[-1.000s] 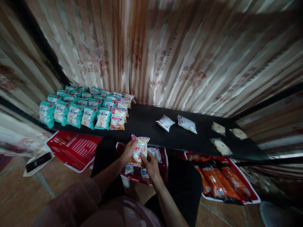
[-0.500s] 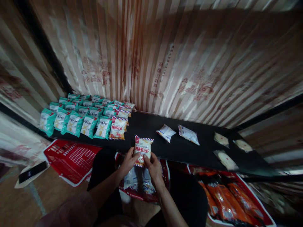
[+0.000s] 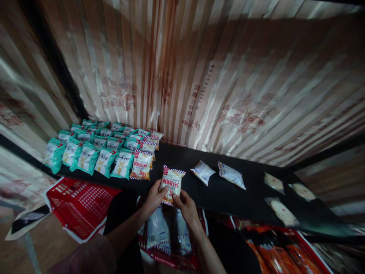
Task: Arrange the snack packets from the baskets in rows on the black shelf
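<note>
- 1 stripe-edged snack bag [image 3: 174, 177], upright at black shelf's [image 3: 179, 156] front edge; left hand [image 3: 154, 198] and right hand [image 3: 187, 208] fingers closed on its sides.
- 5 teal bags [image 3: 88, 158], front row left.
- 2 white-faced bags [image 3: 232, 176] lying right.
- 3 clear packets [image 3: 283, 211] beyond.
- 3 red baskets [image 3: 75, 211] below.

held packet [image 3: 173, 179]: glossy plastic | shelf [image 3: 176, 161]: smooth, matt | curtain [image 3: 182, 76]: sheeny cloth

Pleated curtain [image 3: 165, 76] behind black shelf [image 3: 176, 161]
</note>
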The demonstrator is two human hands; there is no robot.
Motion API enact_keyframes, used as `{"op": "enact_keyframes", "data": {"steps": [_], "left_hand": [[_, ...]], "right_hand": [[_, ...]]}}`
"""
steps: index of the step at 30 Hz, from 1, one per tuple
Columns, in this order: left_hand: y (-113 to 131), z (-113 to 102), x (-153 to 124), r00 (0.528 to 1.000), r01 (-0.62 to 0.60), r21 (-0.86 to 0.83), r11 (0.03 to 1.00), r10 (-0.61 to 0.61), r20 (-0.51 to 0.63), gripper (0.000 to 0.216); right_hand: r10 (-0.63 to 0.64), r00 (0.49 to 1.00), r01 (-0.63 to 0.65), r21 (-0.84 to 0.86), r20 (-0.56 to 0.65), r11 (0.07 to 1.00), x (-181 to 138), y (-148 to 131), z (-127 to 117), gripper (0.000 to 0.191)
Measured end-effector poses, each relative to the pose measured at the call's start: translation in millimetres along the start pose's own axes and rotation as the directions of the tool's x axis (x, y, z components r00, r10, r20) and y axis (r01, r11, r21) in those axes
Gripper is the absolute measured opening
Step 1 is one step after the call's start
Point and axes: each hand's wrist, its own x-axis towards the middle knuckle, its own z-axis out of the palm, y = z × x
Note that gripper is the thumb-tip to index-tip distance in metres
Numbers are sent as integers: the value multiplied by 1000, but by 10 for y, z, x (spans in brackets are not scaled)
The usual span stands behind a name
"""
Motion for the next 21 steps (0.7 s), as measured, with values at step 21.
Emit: {"op": "enact_keyframes", "data": {"steps": [21], "left_hand": [[271,133,648,991,10,417,909,48,-127,22]], "right_hand": [[-40,997,26,-192,-67,981,742,-139,-37,50]]}}
